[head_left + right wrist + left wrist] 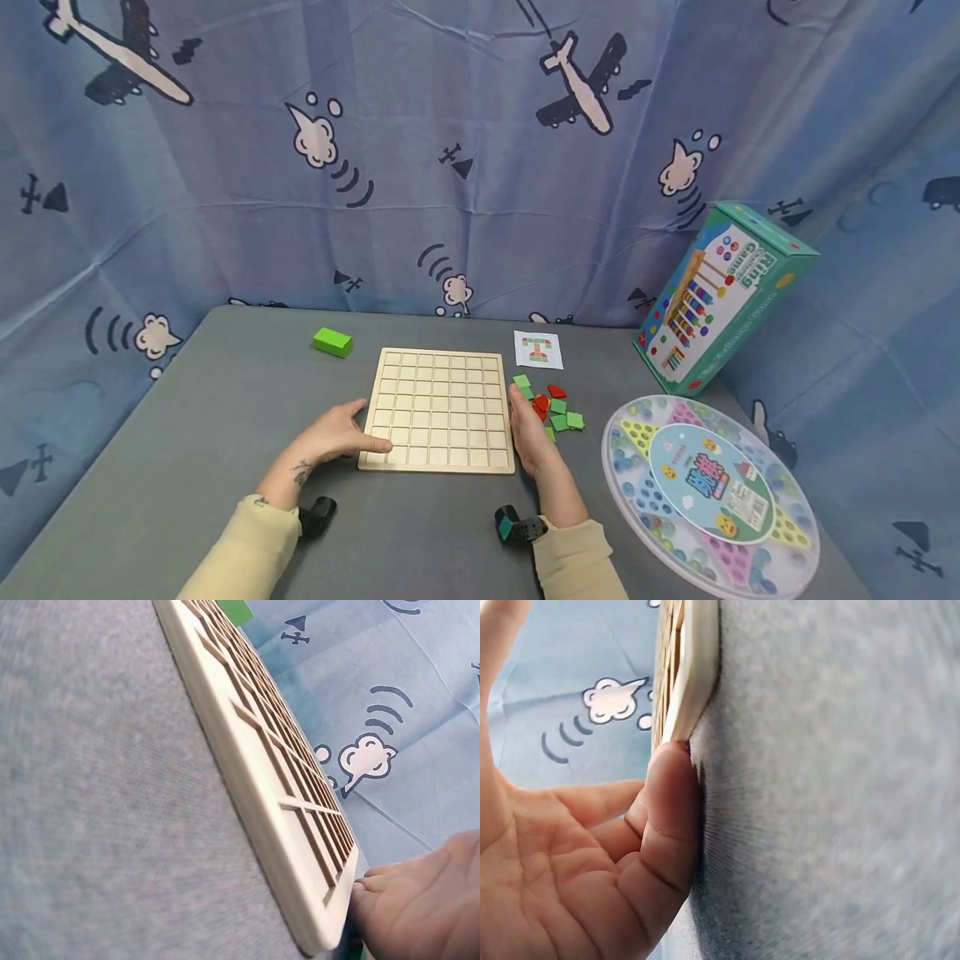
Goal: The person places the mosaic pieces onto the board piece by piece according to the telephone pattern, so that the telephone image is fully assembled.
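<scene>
A pale wooden grid board [438,411] lies flat on the grey table, with square cells across its face. At its left edge is my left hand [330,437], thumb stretched over the near left corner. The left wrist view shows fingertips touching the side of the board [694,667], while the thumb stands apart from it. My right hand [531,437] stands on edge along the board's right side, fingers extended. Green and red tiles [559,406] lie scattered just beyond that hand, which partly hides them.
A green block [332,342] sits behind the board's left corner. Back right is a small pattern card [537,350]. A green game box [723,300] leans at the far right, and a round Chinese checkers set [622,492] lies in front of it. A patterned curtain [405,167] hangs behind.
</scene>
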Available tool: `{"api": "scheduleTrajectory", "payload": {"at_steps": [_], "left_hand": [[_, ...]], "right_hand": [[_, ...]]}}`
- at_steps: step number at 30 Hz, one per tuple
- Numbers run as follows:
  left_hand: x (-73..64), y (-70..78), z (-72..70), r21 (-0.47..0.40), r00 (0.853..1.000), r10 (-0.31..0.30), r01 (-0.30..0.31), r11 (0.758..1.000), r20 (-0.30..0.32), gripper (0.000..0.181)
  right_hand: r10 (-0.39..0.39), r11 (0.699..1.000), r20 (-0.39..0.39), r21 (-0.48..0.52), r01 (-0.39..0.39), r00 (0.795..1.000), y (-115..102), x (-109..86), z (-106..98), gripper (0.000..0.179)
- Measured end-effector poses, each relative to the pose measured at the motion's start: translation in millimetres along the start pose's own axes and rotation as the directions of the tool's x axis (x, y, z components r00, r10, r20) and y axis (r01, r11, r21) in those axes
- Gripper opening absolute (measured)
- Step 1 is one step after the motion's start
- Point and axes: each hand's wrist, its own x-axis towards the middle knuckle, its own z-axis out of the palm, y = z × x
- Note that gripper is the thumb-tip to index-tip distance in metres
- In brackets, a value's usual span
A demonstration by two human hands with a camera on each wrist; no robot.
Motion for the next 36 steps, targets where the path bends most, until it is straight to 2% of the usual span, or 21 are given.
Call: {"api": "scheduleTrajectory", "payload": {"at_steps": [7,12,23,27,29,32,35,36], "left_hand": [[0.6,1.4,1.4,0.014,0.996,0.068,-0.069,0.997,0.057,0.109],[0.8,4.5,4.0,-0.008,0.994,0.076,-0.075,0.997,0.077,0.116],[1.2,3.3,7.1,0.152,0.999,0.041,-0.045,0.987,0.027,0.116],[0.4,3.8,6.2,0.176,0.999,0.044,-0.047,0.983,0.017,0.113],[0.3,4.2,5.5,0.180,0.999,0.045,-0.047,0.982,0.014,0.113],[0.8,4.5,4.4,0.187,0.999,0.041,-0.043,0.982,0.011,0.113],[1.9,3.7,3.4,0.193,0.999,0.039,-0.041,0.980,0.014,0.113],[2.0,3.7,3.1,0.191,0.999,0.037,-0.039,0.981,0.015,0.113]], "right_hand": [[0.006,1.000,0.002,-0.017,-0.006,1.000,0,0.8,-1,0.075],[0.008,0.999,0.004,-0.038,-0.008,1.000,-2,-0.9,-2,0.071],[0.013,0.999,-0.005,-0.045,-0.013,1.000,-1,-0.6,-2,0.072],[0.027,0.999,-0.001,-0.048,-0.027,1.000,-4,-1.8,-3,0.072],[0.037,0.998,-0.024,-0.049,-0.038,0.999,-8,-3.1,-6,0.072],[0.039,0.997,-0.099,-0.058,-0.045,0.994,-15,-4.5,-14,0.067],[-0.005,0.985,-0.207,-0.168,-0.031,0.978,-23,-7.1,-26,0.057],[-0.025,0.971,-0.236,-0.236,-0.032,0.971,-26,-8.3,-30,0.052]]}}
